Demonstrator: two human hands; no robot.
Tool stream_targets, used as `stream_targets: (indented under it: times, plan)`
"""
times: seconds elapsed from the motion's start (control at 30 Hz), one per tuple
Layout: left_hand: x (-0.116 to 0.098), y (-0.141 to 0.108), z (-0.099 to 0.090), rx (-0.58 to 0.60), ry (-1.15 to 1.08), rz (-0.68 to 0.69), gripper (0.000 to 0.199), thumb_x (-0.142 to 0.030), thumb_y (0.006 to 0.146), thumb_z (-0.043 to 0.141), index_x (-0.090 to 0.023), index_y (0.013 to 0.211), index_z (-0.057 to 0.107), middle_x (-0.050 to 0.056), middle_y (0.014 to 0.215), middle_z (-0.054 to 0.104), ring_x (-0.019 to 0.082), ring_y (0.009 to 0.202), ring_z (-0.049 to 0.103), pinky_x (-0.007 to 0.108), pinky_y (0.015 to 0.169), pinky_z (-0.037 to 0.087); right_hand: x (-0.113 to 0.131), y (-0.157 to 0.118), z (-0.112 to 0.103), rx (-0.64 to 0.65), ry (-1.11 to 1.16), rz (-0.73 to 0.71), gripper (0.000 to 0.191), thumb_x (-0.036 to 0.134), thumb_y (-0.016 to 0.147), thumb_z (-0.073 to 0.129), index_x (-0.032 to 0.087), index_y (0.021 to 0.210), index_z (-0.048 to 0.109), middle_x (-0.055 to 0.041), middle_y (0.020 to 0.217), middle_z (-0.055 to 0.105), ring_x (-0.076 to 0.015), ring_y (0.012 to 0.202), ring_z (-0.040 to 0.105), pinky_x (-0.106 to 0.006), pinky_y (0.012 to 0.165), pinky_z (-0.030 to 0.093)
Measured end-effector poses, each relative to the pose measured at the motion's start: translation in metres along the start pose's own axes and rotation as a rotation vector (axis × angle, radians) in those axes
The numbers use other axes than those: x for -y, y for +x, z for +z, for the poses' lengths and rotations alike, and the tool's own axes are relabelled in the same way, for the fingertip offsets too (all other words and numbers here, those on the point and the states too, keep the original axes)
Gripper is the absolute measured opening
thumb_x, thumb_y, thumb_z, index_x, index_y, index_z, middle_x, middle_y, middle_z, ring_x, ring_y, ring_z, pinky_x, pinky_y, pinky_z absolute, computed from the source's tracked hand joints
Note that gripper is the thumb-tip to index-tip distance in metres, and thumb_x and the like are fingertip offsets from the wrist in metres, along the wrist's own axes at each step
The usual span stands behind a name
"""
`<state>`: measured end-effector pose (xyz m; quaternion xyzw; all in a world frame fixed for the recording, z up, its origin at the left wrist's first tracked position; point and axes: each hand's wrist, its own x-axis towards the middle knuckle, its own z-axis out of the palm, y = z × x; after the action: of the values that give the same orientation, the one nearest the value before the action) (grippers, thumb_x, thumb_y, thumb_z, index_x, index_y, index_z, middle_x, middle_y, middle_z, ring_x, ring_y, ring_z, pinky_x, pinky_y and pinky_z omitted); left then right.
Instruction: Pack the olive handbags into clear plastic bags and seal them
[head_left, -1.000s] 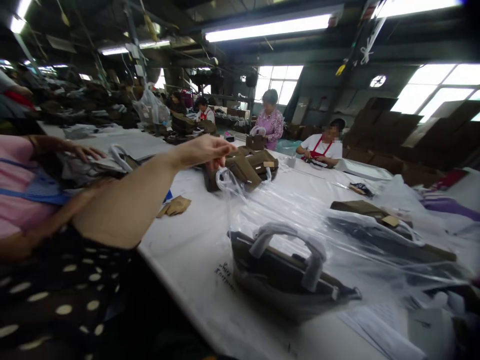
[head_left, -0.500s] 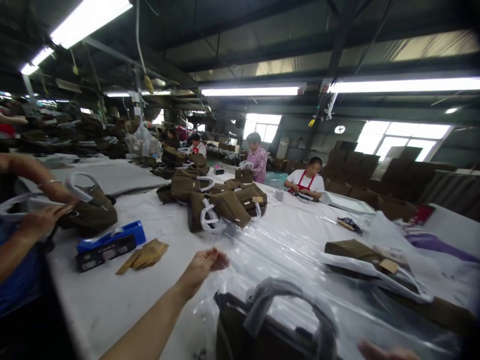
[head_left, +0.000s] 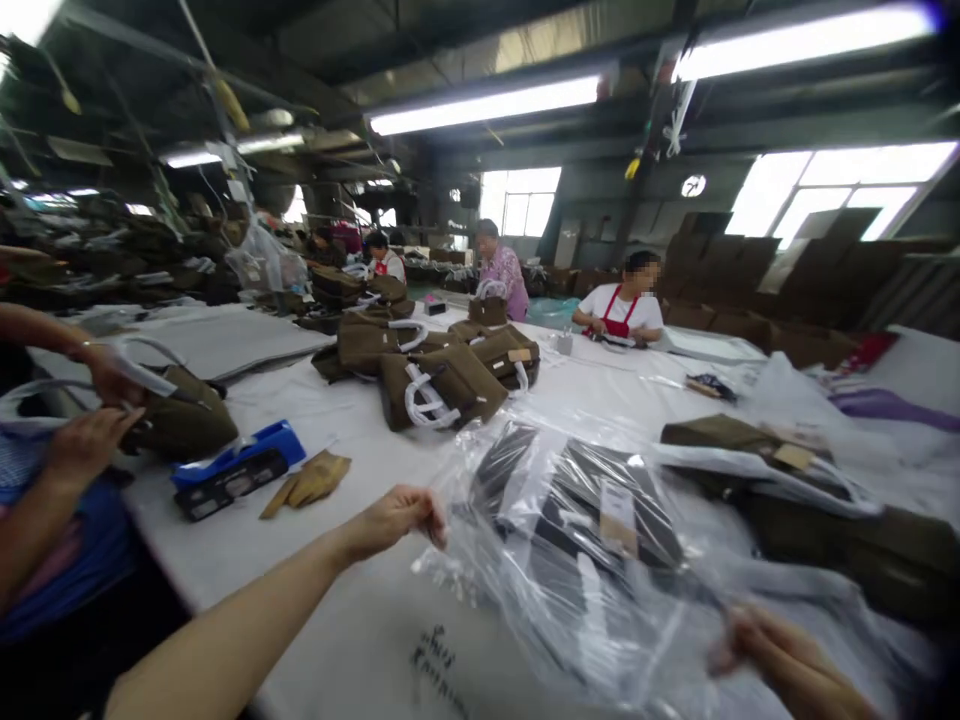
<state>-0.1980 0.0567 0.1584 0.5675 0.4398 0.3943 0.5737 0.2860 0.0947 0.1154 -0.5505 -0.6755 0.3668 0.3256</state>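
Head view, pale desk (head_left: 337, 625), contents as we find them. One dark bag (head_left: 654, 515), lying in front of us between our two grips, seen through clear plastic film (head_left: 517, 600); pale strips and a white-and-tan tag (head_left: 618, 515) show on it. Our left grip (head_left: 405, 515): bare hand, fingers curled together at the film's left edge; we cannot tell whether any film is pinched between them. Our right grip (head_left: 757, 645): bare hand, motion-blurred, at the film's near right edge; we cannot tell whether it is clenched or loose. Dark handwriting (head_left: 439, 660), on the desk, left of the film. Heap of olive bags (head_left: 450, 380), handles wrapped in white, beyond the film. Further olive bag (head_left: 847, 550), to the right, white-wrapped handle. Brown crumpled piece (head_left: 319, 478), beyond our left forearm. Black box (head_left: 232, 485), farther left, blue plastic piece (head_left: 277, 435) touching it. Co-worker's hand (head_left: 86, 448), at the left, beside a rounded olive bag (head_left: 187, 415). Two people at the far side: one in a purple top (head_left: 504, 275), one in a red apron (head_left: 621, 315)
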Motion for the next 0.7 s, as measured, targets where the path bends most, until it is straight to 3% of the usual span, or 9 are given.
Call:
stream_targets:
  times: [0.1, 0.2, 0.3, 0.37, 0.43, 0.5, 0.57, 0.63, 0.7]
  plan:
    - [0.071, -0.021, 0.019, 0.073, 0.056, -0.119, 0.054, -0.065, 0.076, 0.05, -0.012, 0.072, 0.062, 0.007, 0.071, 0.069, 0.018, 0.07, 0.065, 0.029, 0.072, 0.048, -0.034, -0.034, 0.052, 0.308, 0.114, 0.09, 0.061, 0.071, 0.077, 0.041, 0.017, 0.063, 0.065, -0.0116, 0.068, 0.065, -0.0269, 0.07, 0.061, -0.04, 0.074, 0.049]
    - [0.108, -0.045, 0.031, 0.147, 0.111, -0.177, 0.047, -0.058, 0.078, 0.053, -0.013, 0.075, 0.067, 0.006, 0.074, 0.07, 0.017, 0.073, 0.063, 0.029, 0.074, 0.048, -0.059, -0.061, 0.079, 0.454, 0.147, 0.138, 0.059, 0.068, 0.08, 0.041, 0.015, 0.086, 0.066, -0.01, 0.078, 0.066, -0.0269, 0.075, 0.061, -0.042, 0.076, 0.049]
    - [0.117, -0.07, 0.026, 0.299, 0.356, -0.067, 0.022, -0.031, 0.074, 0.063, -0.018, 0.09, 0.07, 0.005, 0.095, 0.07, 0.021, 0.093, 0.061, 0.032, 0.088, 0.044, -0.068, -0.077, 0.072, 0.519, 0.061, 0.206, 0.058, 0.064, 0.078, 0.049, 0.02, 0.114, 0.061, -0.0107, 0.108, 0.063, -0.0305, 0.102, 0.056, -0.046, 0.095, 0.041]
    - [0.115, -0.084, 0.017, 0.448, 0.608, 0.066, 0.029, -0.012, 0.066, 0.061, -0.02, 0.092, 0.071, 0.006, 0.107, 0.067, 0.025, 0.104, 0.057, 0.036, 0.094, 0.041, -0.068, -0.081, 0.055, 0.579, 0.024, 0.248, 0.055, 0.064, 0.079, 0.044, 0.023, 0.108, 0.066, -0.0094, 0.115, 0.06, -0.0307, 0.114, 0.05, -0.046, 0.105, 0.031]
    - [0.105, -0.092, 0.012, 0.513, 0.788, 0.139, 0.04, -0.001, 0.059, 0.053, -0.022, 0.087, 0.072, 0.005, 0.111, 0.065, 0.026, 0.106, 0.056, 0.037, 0.094, 0.041, -0.067, -0.082, 0.036, 0.629, 0.049, 0.288, 0.056, 0.066, 0.081, 0.037, 0.024, 0.097, 0.071, -0.0105, 0.112, 0.062, -0.0315, 0.112, 0.051, -0.047, 0.106, 0.03]
    - [0.084, -0.091, 0.018, 0.434, 0.881, 0.159, 0.049, 0.003, 0.058, 0.046, -0.026, 0.088, 0.071, 0.002, 0.11, 0.066, 0.024, 0.104, 0.057, 0.036, 0.093, 0.042, -0.068, -0.083, 0.02, 0.524, 0.121, 0.336, 0.056, 0.068, 0.076, 0.045, 0.023, 0.097, 0.071, -0.0132, 0.109, 0.063, -0.0335, 0.108, 0.054, -0.049, 0.103, 0.033]
    - [0.056, -0.08, 0.038, 0.299, 0.915, 0.185, 0.051, 0.003, 0.065, 0.04, -0.029, 0.093, 0.069, 0.001, 0.107, 0.067, 0.021, 0.101, 0.058, 0.034, 0.091, 0.043, -0.07, -0.089, 0.01, 0.287, 0.251, 0.367, 0.055, 0.064, 0.069, 0.058, 0.022, 0.102, 0.069, -0.0165, 0.108, 0.063, -0.0353, 0.105, 0.056, -0.051, 0.1, 0.037]
    - [0.03, -0.061, 0.071, 0.254, 0.901, 0.247, 0.047, 0.0, 0.074, 0.038, -0.028, 0.097, 0.068, 0.003, 0.103, 0.067, 0.019, 0.096, 0.059, 0.032, 0.087, 0.045, -0.072, -0.101, 0.008, 0.034, 0.397, 0.361, 0.055, 0.06, 0.065, 0.066, 0.019, 0.103, 0.067, -0.0188, 0.102, 0.065, -0.0358, 0.099, 0.059, -0.052, 0.095, 0.041]
    - [0.012, -0.039, 0.115, 0.324, 0.859, 0.324, 0.041, -0.004, 0.078, 0.039, -0.025, 0.099, 0.067, 0.004, 0.102, 0.067, 0.019, 0.092, 0.059, 0.031, 0.085, 0.045, -0.075, -0.115, 0.012, -0.179, 0.444, 0.361, 0.052, 0.056, 0.063, 0.07, 0.018, 0.098, 0.066, -0.0175, 0.093, 0.067, -0.0338, 0.092, 0.062, -0.05, 0.089, 0.046]
